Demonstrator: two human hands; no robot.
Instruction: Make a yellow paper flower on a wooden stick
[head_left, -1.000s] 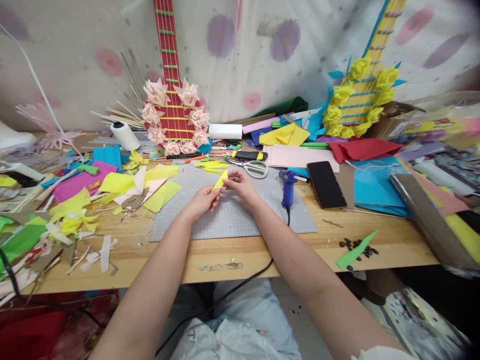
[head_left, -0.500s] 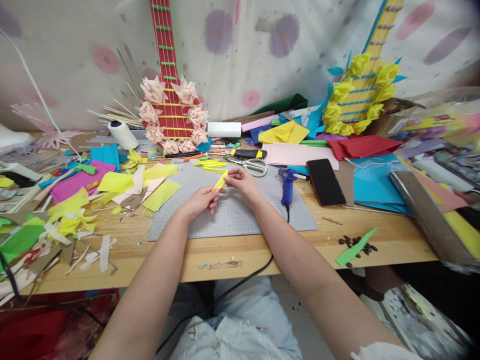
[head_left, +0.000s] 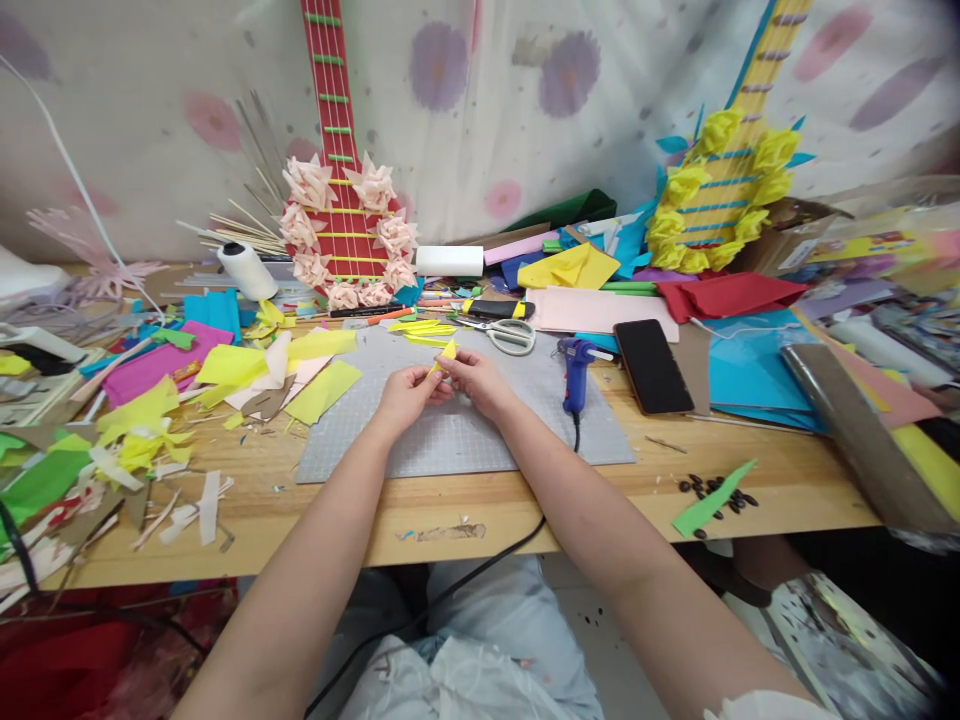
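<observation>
While a yellow paper piece point(head_left: 448, 350) sits between them, the left hand point(head_left: 407, 396) and right hand point(head_left: 481, 381) pinch it in their fingertips.
It is above the gray cutting mat point(head_left: 442, 455), near yellow paper strips point(head_left: 424, 328) and scissors point(head_left: 516, 338); rightward lie a blue glue gun point(head_left: 576, 376) and black phone point(head_left: 652, 367).

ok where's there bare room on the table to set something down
Bare wood, save a twig, lies between the grey mat, the phone and the green strip. The mat is bare between the right hand and the glue gun. Crowded: the left side, with paper scraps, and the back.
</observation>
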